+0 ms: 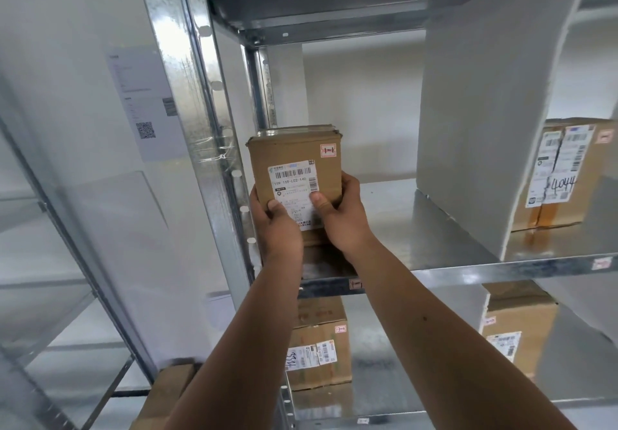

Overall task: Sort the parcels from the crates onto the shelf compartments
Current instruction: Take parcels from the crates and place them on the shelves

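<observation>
A shiny metal post (207, 129) stands just left of the small brown cardboard box (296, 149). A tall white divider board (485, 129) stands well to its right. The left hand (274, 225) and right hand (344, 219) grip the box at the front of the silver metal shelf (418, 229). The box stands long side up, with its label (292, 182) facing the person.

Your one head-worn camera looks straight ahead into the shelf (468, 271) from close up, toward its left end.
</observation>
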